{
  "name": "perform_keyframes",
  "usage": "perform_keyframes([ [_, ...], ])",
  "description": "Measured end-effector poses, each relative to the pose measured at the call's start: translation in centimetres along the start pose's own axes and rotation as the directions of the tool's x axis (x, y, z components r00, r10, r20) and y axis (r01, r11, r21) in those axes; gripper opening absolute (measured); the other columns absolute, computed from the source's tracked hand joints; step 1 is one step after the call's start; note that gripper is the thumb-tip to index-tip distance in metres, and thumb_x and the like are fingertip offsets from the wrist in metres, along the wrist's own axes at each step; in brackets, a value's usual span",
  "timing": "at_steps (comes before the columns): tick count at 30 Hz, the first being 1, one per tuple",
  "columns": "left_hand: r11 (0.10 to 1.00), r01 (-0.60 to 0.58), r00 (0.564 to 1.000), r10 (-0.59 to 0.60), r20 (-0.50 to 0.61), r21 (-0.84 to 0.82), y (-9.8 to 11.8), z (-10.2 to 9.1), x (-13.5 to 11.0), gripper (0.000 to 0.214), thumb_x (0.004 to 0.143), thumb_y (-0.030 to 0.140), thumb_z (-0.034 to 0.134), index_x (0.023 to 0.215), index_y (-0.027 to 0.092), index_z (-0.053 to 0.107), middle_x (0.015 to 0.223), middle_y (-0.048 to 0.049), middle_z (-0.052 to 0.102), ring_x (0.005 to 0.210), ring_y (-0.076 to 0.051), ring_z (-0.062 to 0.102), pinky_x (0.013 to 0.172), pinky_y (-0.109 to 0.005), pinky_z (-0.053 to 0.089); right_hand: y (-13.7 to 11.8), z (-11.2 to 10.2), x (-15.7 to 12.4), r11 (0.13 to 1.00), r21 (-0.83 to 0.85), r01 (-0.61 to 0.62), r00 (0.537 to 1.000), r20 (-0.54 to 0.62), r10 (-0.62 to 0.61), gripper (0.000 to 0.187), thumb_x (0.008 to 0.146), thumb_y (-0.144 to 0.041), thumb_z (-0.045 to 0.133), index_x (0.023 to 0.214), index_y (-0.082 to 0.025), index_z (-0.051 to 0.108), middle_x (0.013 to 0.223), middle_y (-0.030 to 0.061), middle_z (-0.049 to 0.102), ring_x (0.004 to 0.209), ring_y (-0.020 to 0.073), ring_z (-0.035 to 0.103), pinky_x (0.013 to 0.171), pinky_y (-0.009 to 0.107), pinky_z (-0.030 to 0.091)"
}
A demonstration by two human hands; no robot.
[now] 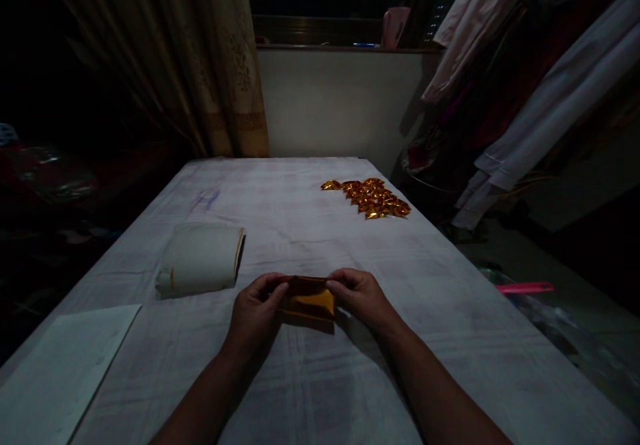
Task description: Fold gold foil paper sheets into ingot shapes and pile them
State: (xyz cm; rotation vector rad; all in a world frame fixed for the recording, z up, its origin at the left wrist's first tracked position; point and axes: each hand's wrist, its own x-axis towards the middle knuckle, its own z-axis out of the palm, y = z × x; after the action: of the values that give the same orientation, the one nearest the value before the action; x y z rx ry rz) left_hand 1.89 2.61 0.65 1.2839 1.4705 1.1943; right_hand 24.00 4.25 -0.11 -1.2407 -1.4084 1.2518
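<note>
My left hand point(259, 308) and my right hand point(361, 298) pinch the top corners of a partly folded sheet of gold foil paper point(310, 302) between thumb and fingers. Its shiny face is turned toward me, and a folded strip runs along the upper edge. The lower edge hangs close to the cloth-covered table point(300, 398); I cannot tell whether it touches. Toward the far right of the table lies a pile of folded gold foil paper pieces point(373, 195), shaped like small ingots.
Left of my hands lies a thick pale bundle or packet point(203, 258) with an orange edge. A white sheet point(70, 365) rests at the near left. Beyond the table are a curtain point(215, 65), hanging clothes point(540, 98), and a pink handle point(525, 288) at the right.
</note>
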Motion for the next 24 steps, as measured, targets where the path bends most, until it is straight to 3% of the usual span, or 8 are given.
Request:
perform_keyframes([
  [7, 1.0, -0.002, 0.999, 0.002, -0.039, -0.002, -0.07, -0.34, -0.05, 0.036, 0.07, 0.056, 0.072, 0.075, 0.021, 0.074, 0.074, -0.0028, 0.075, 0.074, -0.021, 0.069, 0.07, -0.031, 0.057, -0.03, 0.35, -0.3, 1.0, 0.004, -0.013, 1.0, -0.017, 0.013, 0.03, 0.071, -0.048, 0.075, 0.077, -0.019, 0.074, 0.071, 0.0026, 0.071, 0.066, 0.0179, 0.064, 0.063, 0.029, 0.051],
  [24, 0.998, 0.036, 0.999, -0.038, -0.024, -0.055, -0.48, -0.34, -0.22, 0.028, 0.067, 0.046, 0.075, 0.075, 0.02, 0.073, 0.076, -0.0036, 0.075, 0.072, -0.02, 0.069, 0.071, -0.032, 0.057, -0.28, 0.19, -0.44, 0.996, 0.062, -0.07, 0.997, -0.013, 0.071, 0.028, 0.07, -0.047, 0.076, 0.079, -0.02, 0.074, 0.073, 0.0025, 0.071, 0.066, 0.0172, 0.064, 0.065, 0.031, 0.052],
])
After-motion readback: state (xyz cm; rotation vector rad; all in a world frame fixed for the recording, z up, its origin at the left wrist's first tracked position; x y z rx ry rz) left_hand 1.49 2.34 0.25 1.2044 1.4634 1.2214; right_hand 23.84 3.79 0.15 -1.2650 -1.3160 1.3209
